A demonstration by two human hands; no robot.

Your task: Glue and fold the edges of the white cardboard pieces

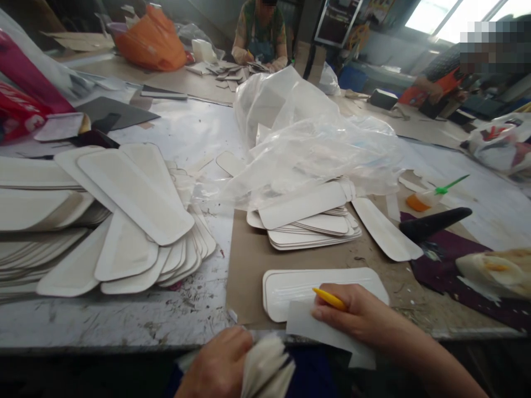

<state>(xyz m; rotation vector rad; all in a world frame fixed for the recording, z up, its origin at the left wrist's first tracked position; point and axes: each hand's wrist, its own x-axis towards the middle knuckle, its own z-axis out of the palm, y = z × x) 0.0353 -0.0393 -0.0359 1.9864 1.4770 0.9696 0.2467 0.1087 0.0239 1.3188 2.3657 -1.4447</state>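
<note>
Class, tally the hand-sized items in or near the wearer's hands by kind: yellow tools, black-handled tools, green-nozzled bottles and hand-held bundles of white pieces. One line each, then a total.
Slim yellow plastic tool, in the right hand: 1
Black tapered tool handle: 1
Small bottle with green nozzle: 1
Fanned bundle of white pieces, in the left hand: 1
Total: 4

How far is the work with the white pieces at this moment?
Already done, it seems: many white pieces fanned in a large pile on the left. In hand: the right hand holds a yellow tool and a white sheet over one piece on the brown board; the left hand grips a white bundle. Probably left: the smaller stack beside the plastic bag.
</note>
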